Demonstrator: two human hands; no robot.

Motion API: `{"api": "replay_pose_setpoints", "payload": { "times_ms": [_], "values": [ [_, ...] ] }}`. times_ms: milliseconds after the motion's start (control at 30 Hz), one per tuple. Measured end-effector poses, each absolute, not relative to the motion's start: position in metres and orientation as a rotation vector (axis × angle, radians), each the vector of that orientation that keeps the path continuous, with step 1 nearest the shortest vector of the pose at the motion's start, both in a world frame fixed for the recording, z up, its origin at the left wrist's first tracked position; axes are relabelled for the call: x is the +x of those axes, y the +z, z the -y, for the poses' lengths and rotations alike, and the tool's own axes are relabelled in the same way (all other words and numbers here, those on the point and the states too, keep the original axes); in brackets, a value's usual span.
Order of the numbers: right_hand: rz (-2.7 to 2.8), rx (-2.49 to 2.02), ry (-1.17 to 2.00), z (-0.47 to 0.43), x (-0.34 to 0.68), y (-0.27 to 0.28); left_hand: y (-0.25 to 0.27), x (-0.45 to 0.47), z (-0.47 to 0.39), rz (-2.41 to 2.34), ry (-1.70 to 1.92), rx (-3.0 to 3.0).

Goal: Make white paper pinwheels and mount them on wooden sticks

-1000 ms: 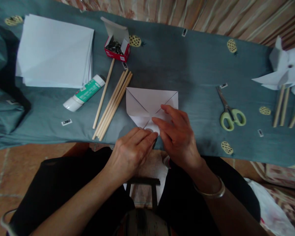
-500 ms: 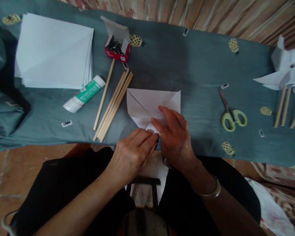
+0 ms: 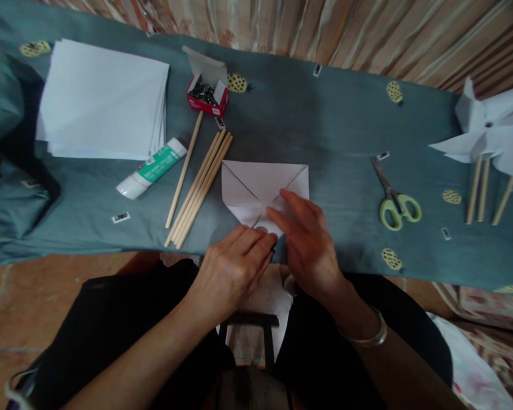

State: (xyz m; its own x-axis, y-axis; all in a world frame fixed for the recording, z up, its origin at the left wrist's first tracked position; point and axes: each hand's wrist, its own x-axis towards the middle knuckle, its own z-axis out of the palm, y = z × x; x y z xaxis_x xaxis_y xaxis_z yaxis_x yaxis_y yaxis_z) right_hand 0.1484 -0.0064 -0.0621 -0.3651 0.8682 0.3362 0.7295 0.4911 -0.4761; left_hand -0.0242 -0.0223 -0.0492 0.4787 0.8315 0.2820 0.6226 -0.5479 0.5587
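A white sheet of paper point(image 3: 260, 177) lies at the table's near edge, with diagonal cut lines running in from its far corners. My left hand point(image 3: 237, 256) has its fingers bent together over the paper's near corner, gripping it; the fingertips are partly hidden. Over the right part of the sheet, my right hand point(image 3: 305, 239) is open, index finger and thumb apart, their tips at the paper's surface. Left of the sheet are several wooden sticks point(image 3: 201, 191), one lying apart from the others. A green-and-white glue stick point(image 3: 154, 166) rests beside them.
A stack of white paper point(image 3: 105, 99) lies at the far left. Near it stands an open red box point(image 3: 208, 98) of small metal pieces. Green-handled scissors point(image 3: 395, 199) lie to the right. White paper pinwheels point(image 3: 491, 128) on sticks are at the right edge. A curtain point(image 3: 273, 28) hangs behind.
The camera view has shifted slightly, so the table's things sit a little lower in the picture. My left hand keeps its grip on the paper; my right hand has barely moved.
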Motion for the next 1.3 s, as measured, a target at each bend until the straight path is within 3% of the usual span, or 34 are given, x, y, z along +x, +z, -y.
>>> {"api": "replay_pose_setpoints", "payload": {
  "times_ms": [200,400,700,900,1133,1300],
  "values": [
    [1.955,-1.508,0.321,-0.023,0.172,-0.045,-0.05,-0.024,0.023,-1.246,0.759,2.409],
    [2.108,-1.497,0.476,-0.056,0.172,-0.057,-0.043,-0.021,0.023,-1.281,0.743,2.426],
    [1.87,-1.618,0.538,-0.051,0.193,-0.047,-0.045,-0.042,0.021,-1.345,0.716,2.477],
    [1.735,-1.62,0.863,-0.038,0.208,-0.044,-0.046,-0.055,0.004,-1.456,0.823,2.435],
    [1.862,-1.614,0.477,-0.042,0.203,-0.05,-0.036,-0.041,0.005,-1.428,0.937,2.448],
    [2.035,-1.514,0.402,-0.055,0.183,-0.057,-0.039,-0.013,0.018,-1.23,0.765,2.501]
  ]
}}
